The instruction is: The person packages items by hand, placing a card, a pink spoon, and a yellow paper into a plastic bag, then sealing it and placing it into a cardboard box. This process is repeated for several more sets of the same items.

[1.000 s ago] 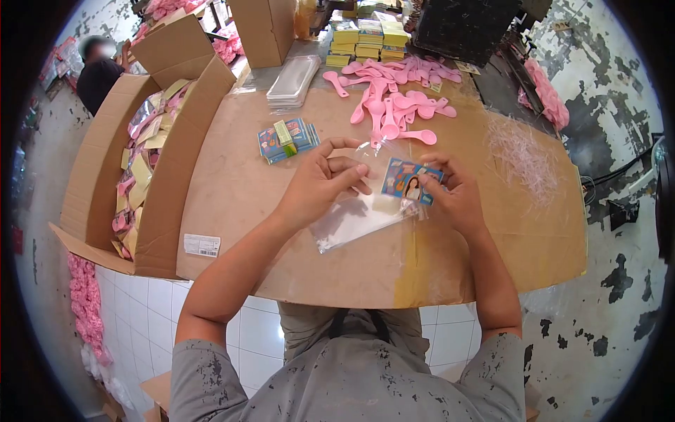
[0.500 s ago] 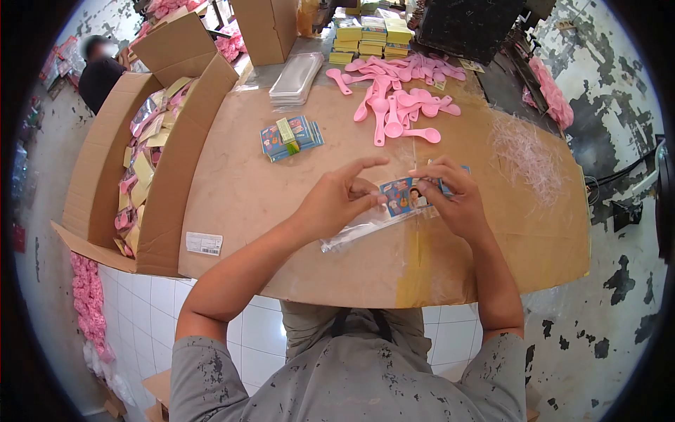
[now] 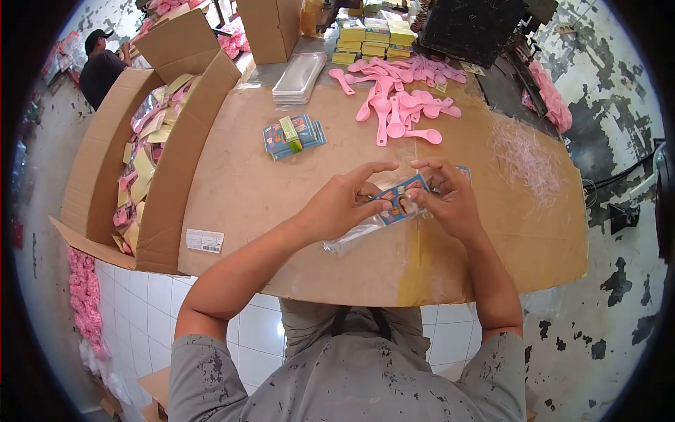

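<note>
A blue printed card (image 3: 397, 212) is held tilted between my two hands, above the cardboard-covered table. My left hand (image 3: 342, 204) pinches the card's lower left end and the mouth of a clear plastic bag (image 3: 350, 235), which trails to the left beneath it. My right hand (image 3: 452, 197) grips the card's upper right part between thumb and fingers. How far the card sits inside the bag I cannot tell. Behind my right fingers, part of another blue card (image 3: 464, 171) shows. Beyond my left hand lies a banded stack of blue cards (image 3: 304, 137).
Pink spoons (image 3: 395, 125) are heaped at the far middle, before stacks of yellow-edged cards (image 3: 349, 42). Clear bags (image 3: 301, 79) lie left of them. An open carton (image 3: 184, 151) of packed spoons stands left. Plastic shreds (image 3: 527, 158) lie right. Another person (image 3: 103, 70) is at far left.
The card has tilted more steeply, its right end rising. My right hand has turned with it, and its thumb now lies across the card. My left hand has barely moved.
</note>
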The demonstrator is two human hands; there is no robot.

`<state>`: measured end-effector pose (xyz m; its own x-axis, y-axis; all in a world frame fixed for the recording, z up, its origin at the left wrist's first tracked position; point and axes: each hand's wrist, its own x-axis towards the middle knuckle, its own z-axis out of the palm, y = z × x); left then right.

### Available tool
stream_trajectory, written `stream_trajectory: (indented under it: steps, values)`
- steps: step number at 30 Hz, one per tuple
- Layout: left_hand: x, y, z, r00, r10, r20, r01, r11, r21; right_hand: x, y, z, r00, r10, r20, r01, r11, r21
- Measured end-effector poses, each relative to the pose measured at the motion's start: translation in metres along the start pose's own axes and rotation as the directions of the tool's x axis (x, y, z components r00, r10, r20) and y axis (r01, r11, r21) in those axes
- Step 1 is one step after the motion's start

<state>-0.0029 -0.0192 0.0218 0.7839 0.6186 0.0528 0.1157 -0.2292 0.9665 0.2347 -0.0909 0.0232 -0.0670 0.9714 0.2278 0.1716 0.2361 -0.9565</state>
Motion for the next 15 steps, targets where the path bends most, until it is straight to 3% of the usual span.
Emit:
stream_trajectory:
  steps: [6, 9, 12, 15]
  values:
    - [0.004, -0.010, 0.001, 0.993, 0.016, -0.117, -0.041, 0.974, -0.221, 0.005, 0.018, 0.003, 0.975, -0.005, -0.221, 0.021, 0.997, 0.073]
    - [0.005, -0.013, -0.002, 0.997, -0.003, -0.080, -0.020, 0.959, -0.284, 0.009, 0.004, -0.005, 0.954, -0.274, 0.124, 0.301, 0.883, -0.359]
    - [0.003, -0.003, -0.005, 0.998, -0.010, -0.057, 0.011, 1.000, 0.003, 0.026, 0.004, -0.021, 0.965, -0.106, 0.239, 0.164, 0.958, -0.237]
    - [0.006, -0.014, -0.004, 0.998, -0.024, -0.059, 0.010, 0.975, -0.220, 0.069, 0.020, -0.040, 0.979, -0.204, 0.018, 0.172, 0.773, -0.611]
